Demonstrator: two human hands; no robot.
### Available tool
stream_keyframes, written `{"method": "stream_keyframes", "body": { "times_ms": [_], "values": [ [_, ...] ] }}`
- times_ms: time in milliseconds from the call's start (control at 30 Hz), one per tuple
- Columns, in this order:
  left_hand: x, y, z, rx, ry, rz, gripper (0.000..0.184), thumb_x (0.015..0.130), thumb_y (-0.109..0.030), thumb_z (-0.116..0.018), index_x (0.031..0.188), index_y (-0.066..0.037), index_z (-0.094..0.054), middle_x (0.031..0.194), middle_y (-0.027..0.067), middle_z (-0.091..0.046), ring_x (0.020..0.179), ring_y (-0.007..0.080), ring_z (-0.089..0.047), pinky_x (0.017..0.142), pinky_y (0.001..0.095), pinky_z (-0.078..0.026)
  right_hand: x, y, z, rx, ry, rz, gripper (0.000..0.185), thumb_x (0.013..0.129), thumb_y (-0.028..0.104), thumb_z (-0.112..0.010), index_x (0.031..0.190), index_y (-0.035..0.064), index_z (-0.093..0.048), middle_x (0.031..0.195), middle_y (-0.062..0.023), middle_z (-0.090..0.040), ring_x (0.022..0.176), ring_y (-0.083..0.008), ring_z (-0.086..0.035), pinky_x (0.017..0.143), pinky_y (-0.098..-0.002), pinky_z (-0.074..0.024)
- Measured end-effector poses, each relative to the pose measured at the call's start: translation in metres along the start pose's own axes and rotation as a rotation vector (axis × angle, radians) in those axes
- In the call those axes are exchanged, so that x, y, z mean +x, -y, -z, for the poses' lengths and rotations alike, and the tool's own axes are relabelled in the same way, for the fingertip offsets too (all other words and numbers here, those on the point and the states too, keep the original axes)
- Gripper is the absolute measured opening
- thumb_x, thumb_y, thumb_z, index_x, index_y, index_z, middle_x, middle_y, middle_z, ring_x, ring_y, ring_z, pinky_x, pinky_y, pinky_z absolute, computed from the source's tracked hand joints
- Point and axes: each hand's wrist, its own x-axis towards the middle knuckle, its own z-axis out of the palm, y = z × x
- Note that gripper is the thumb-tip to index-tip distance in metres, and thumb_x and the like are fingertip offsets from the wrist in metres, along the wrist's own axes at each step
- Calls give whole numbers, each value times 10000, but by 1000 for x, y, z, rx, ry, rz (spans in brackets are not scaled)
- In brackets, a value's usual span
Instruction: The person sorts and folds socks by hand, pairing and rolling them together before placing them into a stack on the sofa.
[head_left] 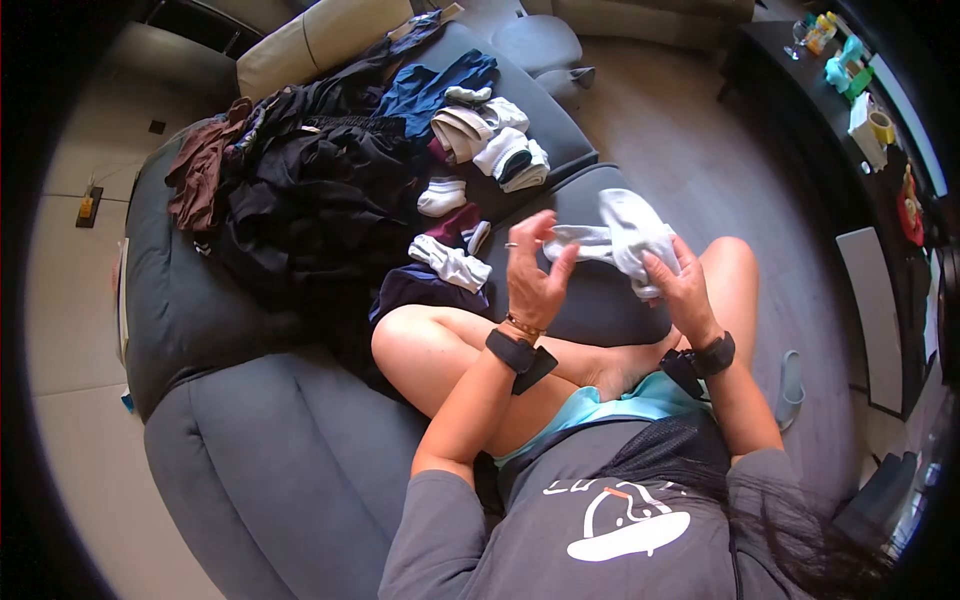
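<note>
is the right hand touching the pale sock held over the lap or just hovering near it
Touching: the head view shows the right hand gripping the pale sock, its thumb overlapping the fabric.

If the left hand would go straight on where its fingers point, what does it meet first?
Probably the folded white socks on the grey sofa, though the left hand may pass above; depth is unclear.

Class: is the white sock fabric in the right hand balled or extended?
Extended: white sock fabric projects beyond the right hand, one part reaching toward the left hand.
</note>
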Motion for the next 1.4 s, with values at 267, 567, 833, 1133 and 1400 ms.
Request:
{"method": "stream_keyframes", "body": {
  "times_ms": [267,567,833,1133,1400],
  "values": [
    [-17,0,-24,-141,483,-89,333,740,-62,-730,1027,-22,-566,984,90,-566,797,178,-613,707,270,-514,-7,-20,-17,13,220,-36,443,944,380,-498,1178,6,-465,992,-50,-569,793,-88,-560,638,-219,-488],
    [-29,17,-26,-518,549,396,175,829,-31,-531,982,24,-596,849,30,-623,739,84,-571,671,235,-477,-2,-25,-14,-300,-16,178,118,834,32,-607,945,12,-573,808,-39,-595,722,-102,-563,646,-243,-471],
    [-19,3,-19,-1179,584,649,217,766,-43,-565,980,-37,-598,848,-19,-598,795,81,-538,765,227,-431,5,-35,-13,-534,-225,250,264,760,-98,-488,996,15,-524,852,-77,-590,774,-152,-591,691,-276,-481],
    [-23,1,-39,-128,258,411,213,761,-99,-626,940,-33,-529,726,83,-618,715,184,-625,623,284,-484,-2,-9,-24,247,351,-34,398,799,-28,-585,1167,-1,-437,1118,-60,-545,1028,-125,-533,883,-263,-440],
    [-34,-12,-43,-524,302,258,346,745,48,-585,1073,-23,-501,927,61,-589,862,135,-595,790,254,-472,10,-23,-23,-791,-268,260,325,743,37,-615,1054,59,-527,637,-86,-541,590,-203,-575,598,-311,-451]
  ]
}}
